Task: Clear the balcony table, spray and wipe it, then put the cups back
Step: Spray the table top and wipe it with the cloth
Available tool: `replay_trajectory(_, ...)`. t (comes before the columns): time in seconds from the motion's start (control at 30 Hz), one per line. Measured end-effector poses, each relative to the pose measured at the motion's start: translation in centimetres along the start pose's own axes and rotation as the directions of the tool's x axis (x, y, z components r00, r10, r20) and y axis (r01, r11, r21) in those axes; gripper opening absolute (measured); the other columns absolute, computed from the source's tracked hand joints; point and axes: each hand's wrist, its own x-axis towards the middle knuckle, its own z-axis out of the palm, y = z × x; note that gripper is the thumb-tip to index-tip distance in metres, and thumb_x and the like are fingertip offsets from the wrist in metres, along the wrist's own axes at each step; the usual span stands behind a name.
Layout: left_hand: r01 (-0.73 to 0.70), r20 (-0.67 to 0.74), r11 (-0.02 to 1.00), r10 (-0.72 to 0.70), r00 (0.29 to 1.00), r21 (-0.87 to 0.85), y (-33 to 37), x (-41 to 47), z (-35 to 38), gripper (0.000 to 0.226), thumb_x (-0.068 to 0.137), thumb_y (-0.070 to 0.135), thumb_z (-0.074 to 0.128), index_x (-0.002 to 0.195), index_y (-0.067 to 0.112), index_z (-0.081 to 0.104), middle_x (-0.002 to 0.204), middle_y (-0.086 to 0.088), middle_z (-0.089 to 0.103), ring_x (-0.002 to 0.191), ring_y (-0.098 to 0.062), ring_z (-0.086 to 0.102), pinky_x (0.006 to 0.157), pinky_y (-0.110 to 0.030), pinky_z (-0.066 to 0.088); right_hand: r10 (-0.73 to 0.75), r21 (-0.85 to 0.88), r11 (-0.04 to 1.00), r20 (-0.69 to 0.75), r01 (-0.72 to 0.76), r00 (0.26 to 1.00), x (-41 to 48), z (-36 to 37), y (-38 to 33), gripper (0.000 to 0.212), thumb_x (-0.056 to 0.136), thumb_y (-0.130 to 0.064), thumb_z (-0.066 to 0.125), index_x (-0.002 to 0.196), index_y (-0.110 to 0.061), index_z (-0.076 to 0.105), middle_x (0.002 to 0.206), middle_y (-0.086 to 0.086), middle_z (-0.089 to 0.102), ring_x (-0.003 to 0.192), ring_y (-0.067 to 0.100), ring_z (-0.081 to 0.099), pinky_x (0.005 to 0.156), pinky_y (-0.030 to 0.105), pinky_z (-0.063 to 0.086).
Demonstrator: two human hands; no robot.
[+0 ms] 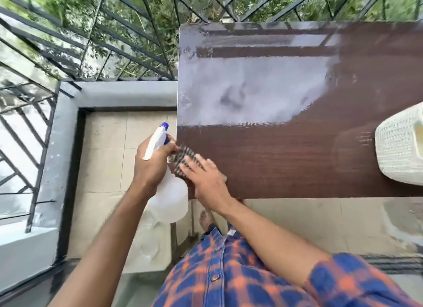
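The brown wooden table [297,160] fills the upper right, and a wet sheen [251,93] covers its far half. At the table's near left corner lies a dark checked cloth [181,156]. My right hand [206,180] presses flat on the cloth with straight fingers. Just left of the corner, my left hand [151,167] grips the neck of a translucent white spray bottle [170,199] with a blue nozzle, held off the table's edge. Below the bottle are blurred translucent shapes [150,249], possibly cups, on a pale low surface.
A white perforated plastic seat [400,151] overlaps the table's right edge. A black metal railing [114,43] on a grey ledge [126,93] bounds the balcony at left and back, with greenery beyond. Beige floor tiles [103,157] lie left of the table.
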Motion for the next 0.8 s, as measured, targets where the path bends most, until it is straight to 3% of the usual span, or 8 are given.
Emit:
replay_trajectory(0.07, -0.004, 0.018, 1.0, 0.004, 1.0, 0.027, -0.9, -1.1, -1.2, 0.007, 0.083, 0.016, 0.062, 0.083, 0.009, 0.061, 0.078, -0.006, 0.065, 0.078, -0.021, 0.063, 0.069, -0.038, 0.047, -0.157, -0.052, 0.985, 0.097, 0.162, 0.983, -0.6, 0.8, -1.1, 0.072, 0.077, -0.013, 0.065, 0.146, -0.026, 0.049, 0.158, -0.002, 0.041, 0.144, 0.031, 0.037, 0.115, 0.05, 0.032)
replay_trajectory(0.17, 0.013, 0.013, 0.999, -0.013, 1.0, 0.041, -1.9, -1.9, -1.8, 0.007, 0.09, 0.012, 0.06, 0.089, 0.006, 0.061, 0.081, -0.005, 0.065, 0.081, -0.016, 0.065, 0.062, -0.03, 0.049, -0.327, -0.119, 0.93, 0.169, 0.349, 0.93, -3.0, 0.9, 0.9, 0.075, 0.076, -0.011, 0.061, 0.148, -0.026, 0.046, 0.159, -0.002, 0.039, 0.144, 0.031, 0.038, 0.114, 0.049, 0.032)
replay_trajectory(0.23, 0.029, 0.01, 0.998, -0.03, 1.0, 0.05, -2.5, -2.3, -1.8, 0.006, 0.092, 0.012, 0.059, 0.087, 0.011, 0.062, 0.081, -0.004, 0.066, 0.084, -0.014, 0.067, 0.055, -0.024, 0.051, -0.388, -0.163, 0.893, 0.191, 0.419, 0.902, -5.5, 0.5, 3.3, 0.081, 0.073, -0.011, 0.067, 0.149, -0.029, 0.045, 0.159, -0.004, 0.039, 0.144, 0.028, 0.038, 0.114, 0.048, 0.036)
replay_trajectory(0.3, 0.039, 0.023, 0.998, -0.04, 0.999, 0.051, -3.0, -2.6, -1.5, 0.007, 0.094, 0.013, 0.06, 0.087, 0.014, 0.062, 0.082, -0.004, 0.066, 0.083, -0.013, 0.068, 0.054, -0.022, 0.051, -0.365, -0.191, 0.898, 0.183, 0.398, 0.913, -8.7, -0.4, 6.5, 0.082, 0.074, -0.01, 0.063, 0.15, -0.032, 0.043, 0.161, -0.007, 0.035, 0.146, 0.025, 0.036, 0.115, 0.045, 0.034)
replay_trajectory(0.4, 0.04, 0.055, 0.999, -0.041, 0.998, 0.03, -3.2, -3.0, -0.3, 0.009, 0.092, 0.009, 0.06, 0.086, 0.014, 0.063, 0.082, -0.005, 0.065, 0.079, -0.013, 0.068, 0.053, -0.024, 0.051, -0.182, -0.214, 0.957, 0.071, 0.194, 0.981, -14.2, -2.4, 12.0, 0.071, 0.084, -0.009, 0.043, 0.151, -0.03, 0.042, 0.163, -0.007, 0.03, 0.148, 0.022, 0.031, 0.118, 0.039, 0.025)
replay_trajectory(0.5, 0.03, 0.091, 1.0, -0.03, 0.995, 0.001, -2.9, -3.0, 1.1, 0.009, 0.092, 0.007, 0.06, 0.088, 0.014, 0.064, 0.082, -0.006, 0.065, 0.073, -0.014, 0.065, 0.053, -0.028, 0.049, 0.098, -0.152, 0.983, -0.062, -0.106, 0.993, -18.9, -4.1, 16.5, 0.079, 0.074, -0.002, 0.035, 0.149, -0.024, 0.045, 0.159, 0.001, 0.036, 0.147, 0.027, 0.032, 0.123, 0.03, 0.015)
replay_trajectory(0.63, 0.013, 0.15, 1.0, -0.014, 0.989, 0.006, -2.2, -2.8, 3.5, 0.013, 0.092, 0.008, 0.059, 0.084, 0.018, 0.063, 0.081, -0.005, 0.065, 0.079, -0.014, 0.066, 0.053, -0.026, 0.049, 0.504, 0.045, 0.861, -0.198, -0.506, 0.841, -23.6, -4.6, 20.1, 0.081, 0.072, 0.008, 0.036, 0.147, -0.019, 0.047, 0.156, 0.007, 0.041, 0.144, 0.035, 0.036, 0.123, 0.024, 0.011)
replay_trajectory(0.8, -0.026, 0.168, 1.0, 0.027, 0.985, -0.007, -0.9, -2.9, 6.6, 0.015, 0.092, 0.007, 0.058, 0.085, 0.019, 0.062, 0.085, -0.005, 0.064, 0.08, -0.011, 0.066, 0.052, -0.022, 0.049, 0.605, 0.161, 0.793, -0.326, -0.588, 0.726, -23.5, -4.0, 20.1, 0.075, 0.074, 0.019, 0.046, 0.141, -0.015, 0.056, 0.152, 0.01, 0.048, 0.141, 0.037, 0.04, 0.12, 0.037, 0.028)
